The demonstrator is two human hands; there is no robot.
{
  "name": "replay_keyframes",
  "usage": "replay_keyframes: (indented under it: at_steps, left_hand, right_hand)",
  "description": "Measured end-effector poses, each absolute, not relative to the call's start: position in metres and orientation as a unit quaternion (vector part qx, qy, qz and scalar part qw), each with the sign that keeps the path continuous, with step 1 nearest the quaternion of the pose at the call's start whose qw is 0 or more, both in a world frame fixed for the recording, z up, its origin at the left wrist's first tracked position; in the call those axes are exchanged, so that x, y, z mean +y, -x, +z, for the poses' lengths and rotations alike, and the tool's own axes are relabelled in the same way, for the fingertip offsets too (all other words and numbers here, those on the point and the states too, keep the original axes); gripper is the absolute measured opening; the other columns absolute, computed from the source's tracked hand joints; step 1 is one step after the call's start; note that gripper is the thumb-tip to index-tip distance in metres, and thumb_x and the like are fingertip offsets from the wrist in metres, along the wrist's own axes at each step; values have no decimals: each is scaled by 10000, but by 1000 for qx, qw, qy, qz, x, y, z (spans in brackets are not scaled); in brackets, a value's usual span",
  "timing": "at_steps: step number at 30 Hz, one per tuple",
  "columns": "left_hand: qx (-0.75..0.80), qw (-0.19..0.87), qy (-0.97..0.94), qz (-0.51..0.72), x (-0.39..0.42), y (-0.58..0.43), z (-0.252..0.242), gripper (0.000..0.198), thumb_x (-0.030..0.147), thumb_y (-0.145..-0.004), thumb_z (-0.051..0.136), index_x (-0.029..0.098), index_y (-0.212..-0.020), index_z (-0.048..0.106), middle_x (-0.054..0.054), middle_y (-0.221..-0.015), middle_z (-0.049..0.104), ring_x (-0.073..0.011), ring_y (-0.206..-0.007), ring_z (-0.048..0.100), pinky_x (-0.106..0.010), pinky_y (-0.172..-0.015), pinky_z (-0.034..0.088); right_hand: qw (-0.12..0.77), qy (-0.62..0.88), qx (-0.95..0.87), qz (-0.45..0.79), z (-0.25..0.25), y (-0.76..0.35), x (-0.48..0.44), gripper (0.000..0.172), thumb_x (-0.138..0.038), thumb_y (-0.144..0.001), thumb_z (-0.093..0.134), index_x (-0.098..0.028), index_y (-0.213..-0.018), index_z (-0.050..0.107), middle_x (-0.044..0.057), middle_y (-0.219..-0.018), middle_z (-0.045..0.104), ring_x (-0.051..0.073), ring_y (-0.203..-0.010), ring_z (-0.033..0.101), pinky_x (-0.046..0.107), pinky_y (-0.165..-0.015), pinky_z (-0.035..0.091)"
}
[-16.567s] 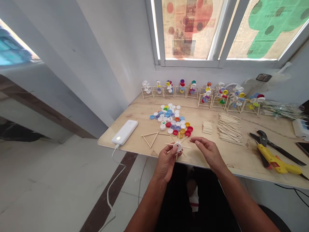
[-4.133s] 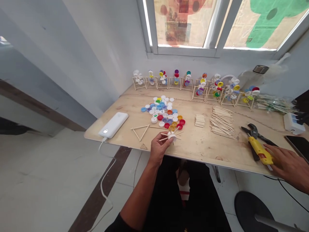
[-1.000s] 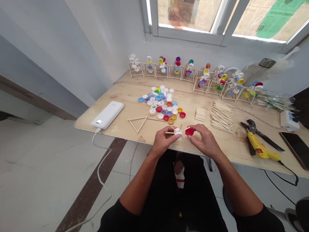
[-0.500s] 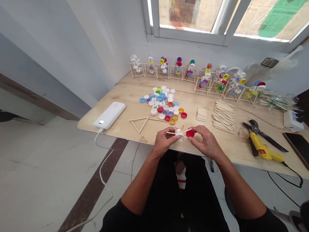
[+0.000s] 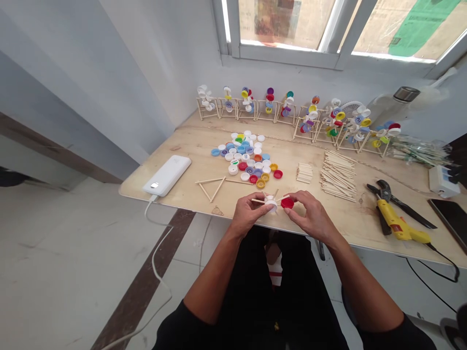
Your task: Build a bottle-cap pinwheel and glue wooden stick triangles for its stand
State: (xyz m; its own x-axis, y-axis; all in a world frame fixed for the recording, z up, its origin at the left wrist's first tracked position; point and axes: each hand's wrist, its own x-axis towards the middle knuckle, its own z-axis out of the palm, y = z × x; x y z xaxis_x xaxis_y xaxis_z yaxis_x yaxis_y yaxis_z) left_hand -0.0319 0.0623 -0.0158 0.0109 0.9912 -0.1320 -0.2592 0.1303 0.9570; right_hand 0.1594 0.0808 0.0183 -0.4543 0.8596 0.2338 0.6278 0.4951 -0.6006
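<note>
My left hand (image 5: pixel 249 212) pinches a white bottle-cap hub (image 5: pixel 270 206) with several short wooden sticks poking out around it. Close to its right, a red bottle cap (image 5: pixel 287 203) is gripped between the thumb and fingers of my right hand (image 5: pixel 309 214). The red cap sits at the end of one stick; whether it is stuck on cannot be made out. Both hands are just above the table's front edge. Beyond them lies a pile of loose coloured bottle caps (image 5: pixel 250 164), and a triangle of sticks (image 5: pixel 212 188) rests to the left.
Several finished stick-and-cap wheels on frames (image 5: pixel 270 108) line the wall. Short sticks (image 5: pixel 304 173) and a heap of longer sticks (image 5: pixel 338 176) lie right of the caps. A yellow glue gun (image 5: pixel 400 226), black-handled pliers (image 5: pixel 412 212), phone (image 5: pixel 450 221) and white power bank (image 5: pixel 168 175) are on the table.
Almost nothing differs. The camera view has shifted very slightly; both hands keep their holds on the hub and the red cap.
</note>
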Motion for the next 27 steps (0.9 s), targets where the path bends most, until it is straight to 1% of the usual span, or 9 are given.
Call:
replay_keyframes:
  at_steps: [5,8,10,14,17,20,23,27]
  left_hand:
    - [471,592,-395,521,63,33,-17,338,374,-550,798,149,-733,625,1,-691,629,-138,-640,585,-240,-601,444]
    - [468,595,-394,521,63,34,-17,340,376,-553,799,148,-742,631,-7,-708,642,-147,-664,598,-249,-629,456]
    - [465,598,-396,518,64,35,-17,348,384,-550,800,149,-753,645,-14,-715,653,-158,-676,610,-259,-641,463]
    - [468,603,-407,501,64,36,-14,351,393,-531,810,152,-731,652,-14,-694,656,-160,-655,610,-257,-619,451]
    - [468,609,-419,484,64,36,-12,347,379,-512,820,151,-699,636,-10,-713,654,-142,-631,591,-240,-589,426]
    - [460,619,-421,478,64,37,-11,335,357,-521,820,151,-705,630,-8,-731,654,-125,-616,575,-227,-574,408]
    - [451,626,-419,479,64,37,-12,317,340,-541,815,151,-712,627,-8,-748,655,-119,-622,574,-223,-584,407]
    - [446,625,-420,485,63,37,-14,305,332,-555,812,150,-722,632,-7,-745,655,-122,-634,581,-224,-600,413]
  right_hand:
    - [270,448,-823,222,18,-161,79,294,-341,-807,567,-230,-1078,593,69,-955,656,236,-919,585,403,-830,463]
    - [288,450,-812,235,22,-166,77,346,-371,-819,560,-240,-1140,575,69,-1007,654,234,-966,582,411,-873,454]
    - [304,457,-795,259,26,-170,77,346,-390,-836,542,-244,-1147,577,68,-1043,651,226,-986,584,403,-889,452]
    - [326,480,-755,306,33,-173,78,286,-384,-860,507,-239,-1079,620,55,-1065,656,205,-982,600,372,-891,454]
    - [321,482,-749,322,33,-170,79,245,-373,-853,514,-228,-995,653,49,-1007,677,205,-977,607,363,-887,453]
    - [306,479,-754,328,30,-166,79,225,-365,-845,524,-225,-949,666,49,-958,690,207,-941,622,364,-874,456]
    - [301,489,-748,333,25,-166,77,220,-355,-841,525,-222,-941,669,49,-953,693,205,-932,626,357,-863,458]
    - [316,511,-727,332,22,-167,74,238,-357,-821,552,-217,-985,654,47,-976,688,197,-917,627,348,-839,464]
